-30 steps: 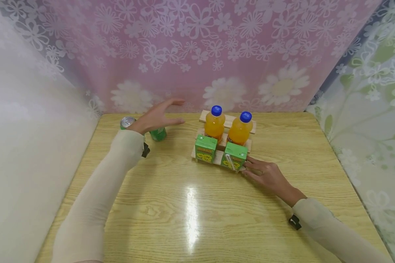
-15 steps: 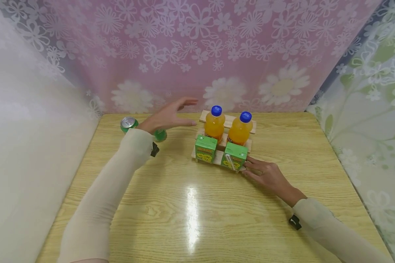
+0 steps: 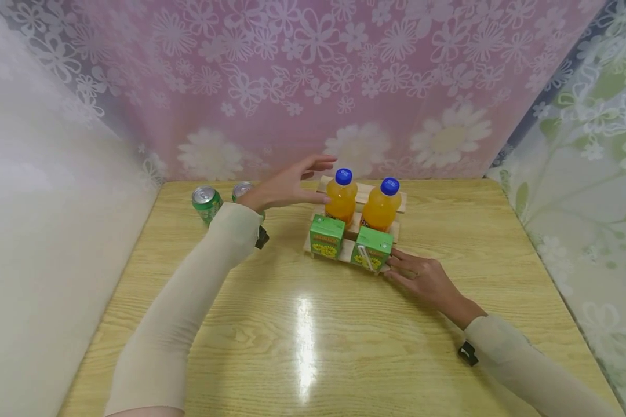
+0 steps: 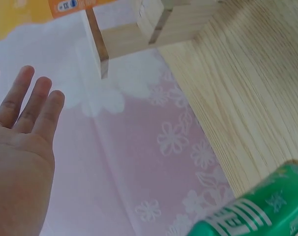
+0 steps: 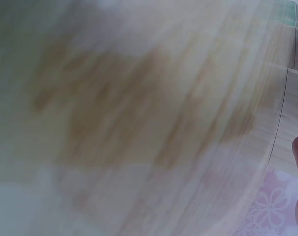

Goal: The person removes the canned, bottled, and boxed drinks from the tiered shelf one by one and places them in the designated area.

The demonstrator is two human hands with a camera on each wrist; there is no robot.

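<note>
My left hand reaches in beside the left orange drink bottle, thumb and fingers spread. Its thumb overlaps the bottle's edge in the head view; contact cannot be told. In the left wrist view the fingers of that hand are straight. Two blue-capped bottles, the right one included, stand upright on a stepped wooden rack. Two green juice boxes, left and right, fill its front step. My right hand holds the rack's right front corner, fingertips partly hidden behind it.
Two green drink cans stand left of the rack: one in plain sight, the other mostly behind my left wrist. The wooden table meets a pink flowered curtain at the back. Pale side walls bound it.
My left hand has moved right from above the cans to the left bottle, uncovering more of both cans. My right hand and the rack have stayed in place.
</note>
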